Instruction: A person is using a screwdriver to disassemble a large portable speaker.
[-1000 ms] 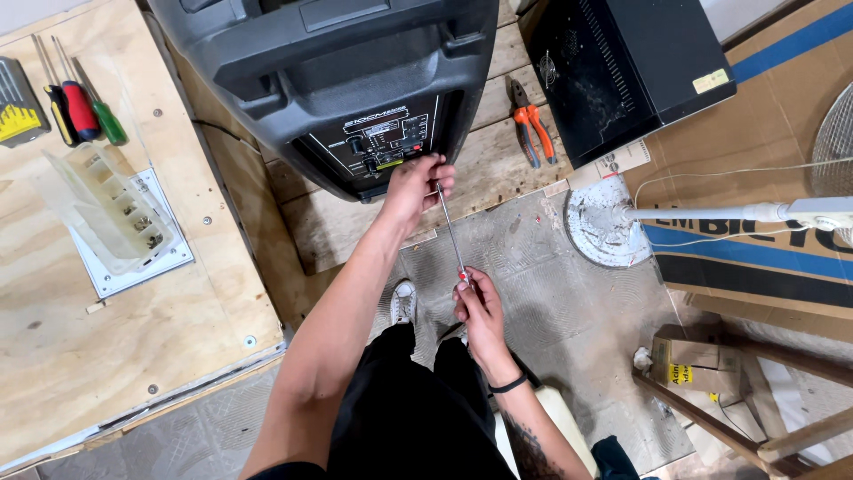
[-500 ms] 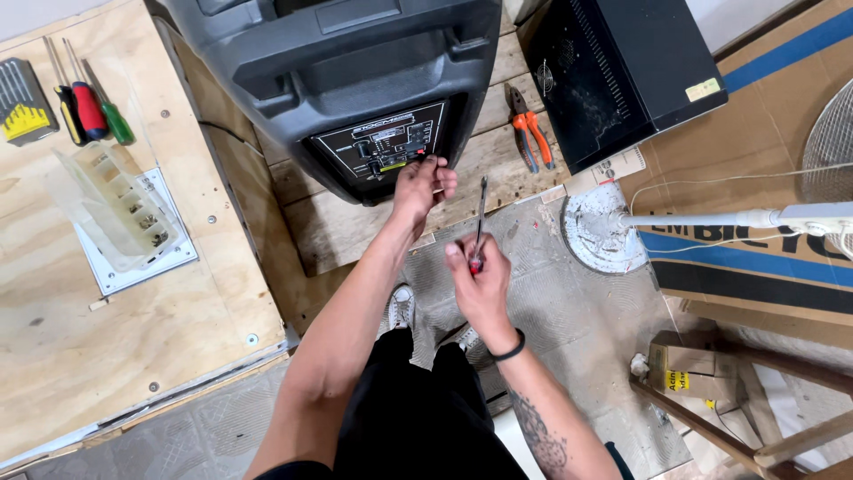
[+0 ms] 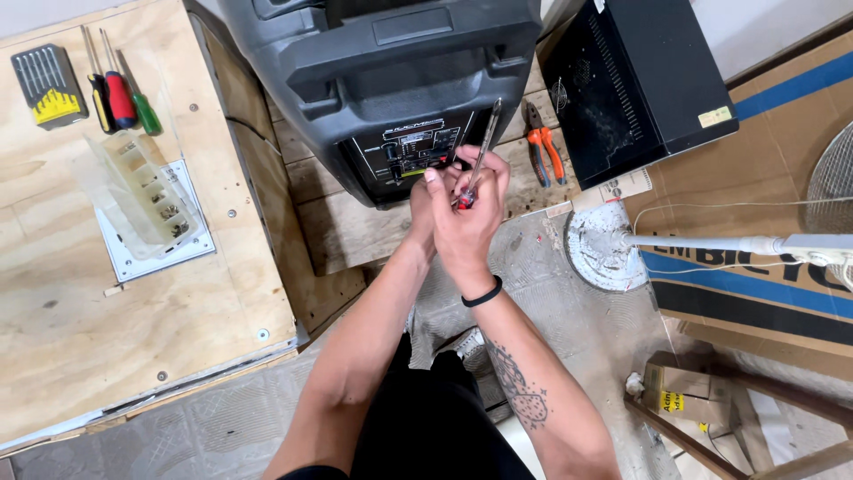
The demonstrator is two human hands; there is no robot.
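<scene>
Both hands meet directly below the control panel (image 3: 410,151) of the large grey portable speaker (image 3: 382,80), which lies on a wooden pallet (image 3: 355,227). The right hand (image 3: 466,222) is closed around the red handle of a long-shafted screwdriver (image 3: 480,156); the shaft points up and away across the speaker's lower right corner. The left hand (image 3: 425,200) sits pressed against the right, mostly hidden behind it; whether it grips anything cannot be told. Right of the speaker, orange-handled pliers (image 3: 542,147) lie on the pallet beside a black metal case (image 3: 635,84). Left of the speaker, on the plywood bench (image 3: 115,320), are a clear parts tray (image 3: 142,191), three screwdrivers (image 3: 120,89) and a bit set (image 3: 49,84).
</scene>
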